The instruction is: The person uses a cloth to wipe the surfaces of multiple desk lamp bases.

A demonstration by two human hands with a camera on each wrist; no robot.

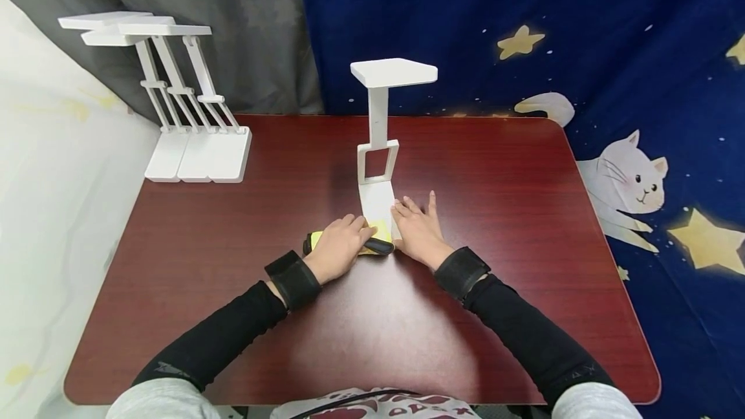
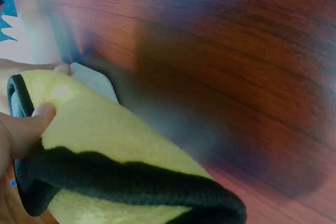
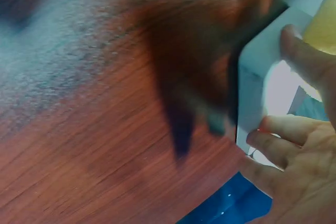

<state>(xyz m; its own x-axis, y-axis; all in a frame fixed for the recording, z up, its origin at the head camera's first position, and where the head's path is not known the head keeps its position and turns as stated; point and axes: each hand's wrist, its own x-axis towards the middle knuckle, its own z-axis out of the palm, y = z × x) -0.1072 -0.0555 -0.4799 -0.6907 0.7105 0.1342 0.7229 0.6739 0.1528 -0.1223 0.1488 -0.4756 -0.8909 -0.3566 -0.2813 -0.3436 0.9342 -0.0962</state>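
Note:
My left hand holds a folded yellow cloth with black edging over the near end of a white folding stand. The left wrist view shows my thumb on the fuzzy yellow side of the cloth. The stand is unfolded upright, with its flat base on the table, an open frame above it and an angled plate on top. My right hand touches the base's right side with fingers spread and mostly straight. In the right wrist view, my thumb and fingertips lie along the base's edge.
Several similar white stands stand side by side at the table's back left. The reddish-brown wooden table has rounded corners. Behind it hang a grey curtain and a dark blue curtain with stars and a cat.

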